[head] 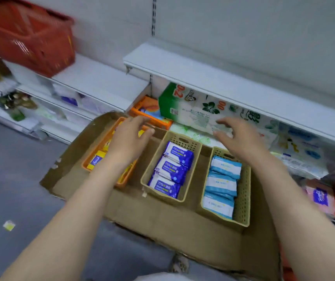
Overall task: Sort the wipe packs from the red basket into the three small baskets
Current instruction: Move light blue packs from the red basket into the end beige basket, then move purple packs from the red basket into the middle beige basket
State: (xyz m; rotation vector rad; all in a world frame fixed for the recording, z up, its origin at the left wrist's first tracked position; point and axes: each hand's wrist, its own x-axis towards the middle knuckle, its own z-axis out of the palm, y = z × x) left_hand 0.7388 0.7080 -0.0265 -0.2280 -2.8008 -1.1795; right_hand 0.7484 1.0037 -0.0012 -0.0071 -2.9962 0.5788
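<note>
Both hands [131,136] [236,136] hover empty, fingers loose, above three filled baskets [184,138].

- Landmark: the middle beige basket [169,169] on the flattened cardboard [162,224].
- Left of it, bare cardboard forms a narrow lane up to the orange basket [103,157]; my left hand [131,136] hangs over that basket's far end.
- Right of it, a slimmer strip of cardboard separates it from the right beige basket [243,191].
- Nearer me, a broad stretch of cardboard lies bare between my forearms.
- Beyond it, a tissue pack [199,112] and the white shelf [233,86] overhead close off the far side; my right hand [237,136] hovers there with fingers spread.
- Up and left, well apart, the red basket [26,37] sits on a shelf.
</note>
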